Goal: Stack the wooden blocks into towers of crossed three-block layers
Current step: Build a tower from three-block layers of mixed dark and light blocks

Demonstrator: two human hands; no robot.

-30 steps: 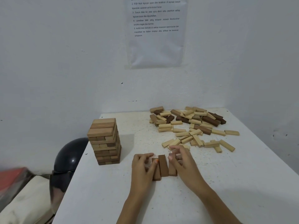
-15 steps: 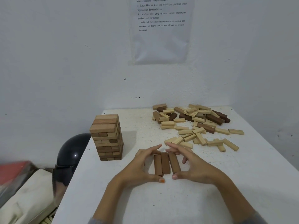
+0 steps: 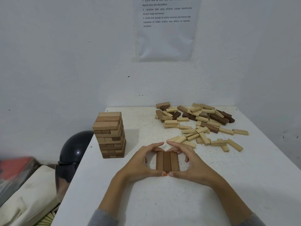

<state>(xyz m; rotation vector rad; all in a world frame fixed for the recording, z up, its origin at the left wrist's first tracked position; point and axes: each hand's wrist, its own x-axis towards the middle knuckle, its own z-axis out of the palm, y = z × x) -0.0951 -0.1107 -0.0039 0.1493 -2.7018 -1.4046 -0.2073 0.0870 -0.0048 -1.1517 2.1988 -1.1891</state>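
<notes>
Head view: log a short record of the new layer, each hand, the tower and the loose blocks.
new layer: three dark blocks side by side, flat on the table
left hand: cups its left side, thumb at near end
right hand: cups its right side, thumb at near end
tower: stands apart, left of the layer
loose blocks: scattered pile, far right

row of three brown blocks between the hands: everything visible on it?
The three-block row is three brown wooden bars lying flat on the white table, long sides flush, ends even, pointing away from the camera; the middle one looks darker. Nothing is stacked on it. The left hand and right hand frame it: curled fingers at the far ends, thumb tips meeting at the near ends, palms clear of its sides.
</notes>
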